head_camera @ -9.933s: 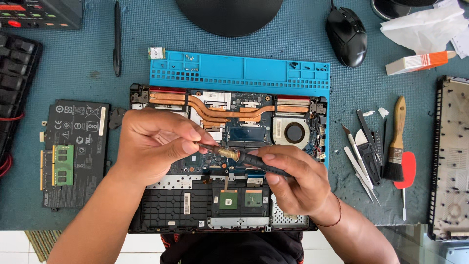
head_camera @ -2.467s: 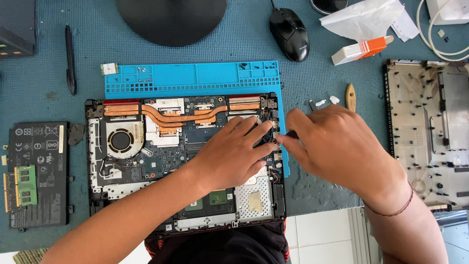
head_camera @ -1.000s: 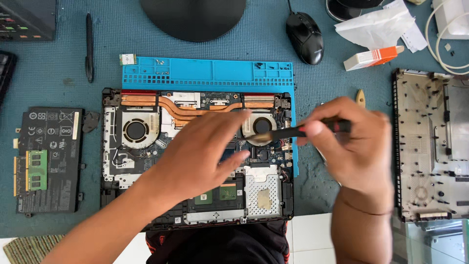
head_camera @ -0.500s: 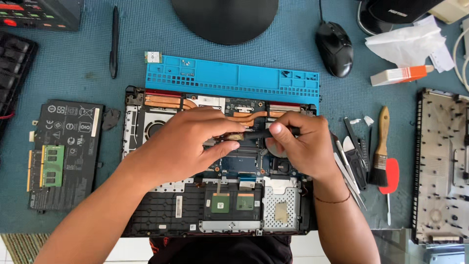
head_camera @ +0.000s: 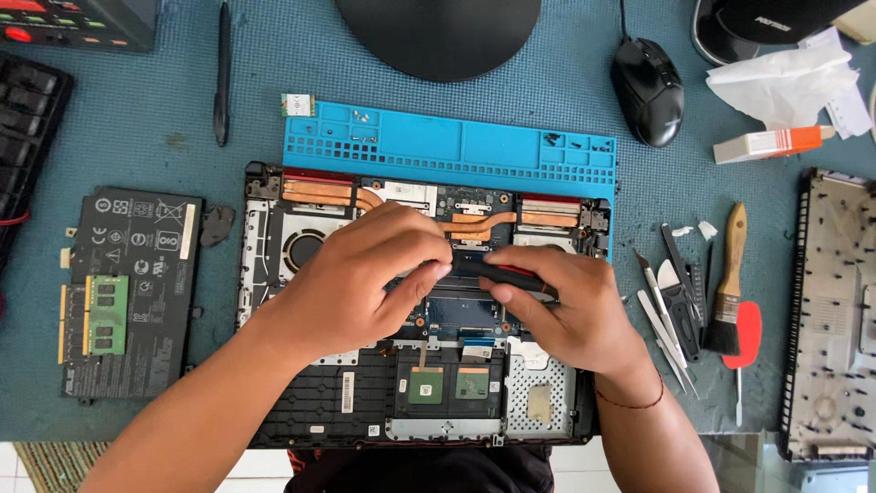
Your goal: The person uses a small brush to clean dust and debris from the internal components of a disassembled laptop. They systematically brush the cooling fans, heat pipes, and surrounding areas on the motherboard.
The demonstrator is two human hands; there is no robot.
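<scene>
Your left hand (head_camera: 365, 278) lies palm-down on the open laptop (head_camera: 274, 274), fingertips pressed against the black-and-red tool (head_camera: 516, 274) that your right hand (head_camera: 566, 315) pinches over the board's middle (copper pipes just above). Half a second ago both hands sat slightly higher.

Copper heat pipes (head_camera: 319, 194) gleam on the opened laptop (head_camera: 274, 301), beside a perforated metal shield plate (head_camera: 540, 402). The screw tray (head_camera: 447, 146) is matt blue plastic or rubber. The brush (head_camera: 730, 274) shows bare wood, the mouse (head_camera: 648, 89) glossy black plastic, the mat (head_camera: 137, 137) finely textured.
</scene>
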